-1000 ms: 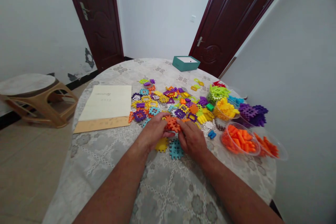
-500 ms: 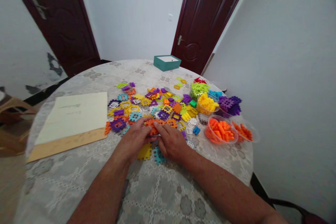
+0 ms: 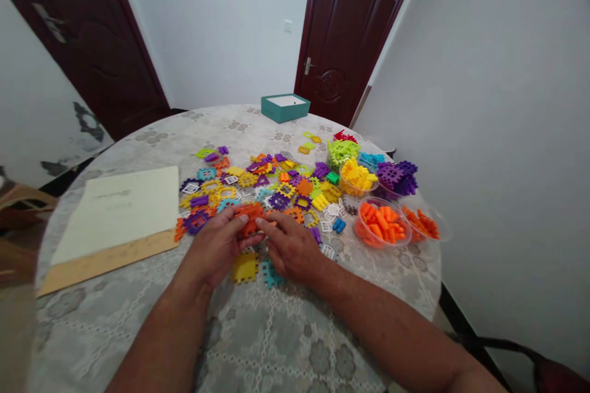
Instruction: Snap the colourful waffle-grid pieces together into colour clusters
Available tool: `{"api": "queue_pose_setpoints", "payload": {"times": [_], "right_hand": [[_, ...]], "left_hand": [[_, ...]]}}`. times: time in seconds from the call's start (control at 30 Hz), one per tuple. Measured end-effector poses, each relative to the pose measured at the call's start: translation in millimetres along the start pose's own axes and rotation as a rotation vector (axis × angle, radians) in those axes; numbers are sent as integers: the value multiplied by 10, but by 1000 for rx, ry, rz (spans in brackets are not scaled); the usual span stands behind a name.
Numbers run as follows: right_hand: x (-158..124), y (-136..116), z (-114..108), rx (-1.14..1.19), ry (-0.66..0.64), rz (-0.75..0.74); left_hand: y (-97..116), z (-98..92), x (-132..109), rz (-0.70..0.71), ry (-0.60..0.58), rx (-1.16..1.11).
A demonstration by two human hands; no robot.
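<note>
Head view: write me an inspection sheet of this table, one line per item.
Surface: round table under a pale patterned cloth.
Job's things: orange toothed plastic tile pinched between both hands; yellow toothed plastic tile and teal toothed plastic tile lie flat just below them.
Clutter: heap of loose mixed-colour plastic tiles; clear plastic tub of orange pieces; cream paper sheet on a brown board; teal box at the far edge.
Grippers: left hand and right hand, fingers on the orange toothed plastic tile.
Cables: nothing seen.
Surroundings: dark wooden door, white walls.
</note>
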State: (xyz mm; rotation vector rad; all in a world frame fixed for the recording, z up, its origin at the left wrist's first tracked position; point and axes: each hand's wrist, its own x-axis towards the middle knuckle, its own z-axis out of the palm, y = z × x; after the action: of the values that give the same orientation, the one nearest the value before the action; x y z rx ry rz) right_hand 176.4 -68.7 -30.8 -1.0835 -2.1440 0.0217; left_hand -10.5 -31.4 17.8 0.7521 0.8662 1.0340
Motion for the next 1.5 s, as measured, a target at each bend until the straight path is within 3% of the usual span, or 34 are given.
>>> {"api": "queue_pose_setpoints", "payload": {"times": [0.17,0.43,0.67,0.87,1.03,1.33,1.5], "right_hand": [[-5,19,-46,41,62,64],[-42,31,-50,15,57,3],[-73,33,-60,45,-76,-103],[-74,16,-80,84,-133,-173],[-61,1,-86,69,-77,-130],[-90,27,-32,48,-52,-78],[-97,25,13,92,29,-9]], "left_hand": [[8,-52,18,41,59,-70],[5,-73,18,33,40,-76],[211,-238,34,203,264,-171],[288,-350,40,303,349,-219],[272,-388,34,236,284,-198],[218,-291,-25,159,150,-159],[182,-274,-57,119,49,-44]]}}
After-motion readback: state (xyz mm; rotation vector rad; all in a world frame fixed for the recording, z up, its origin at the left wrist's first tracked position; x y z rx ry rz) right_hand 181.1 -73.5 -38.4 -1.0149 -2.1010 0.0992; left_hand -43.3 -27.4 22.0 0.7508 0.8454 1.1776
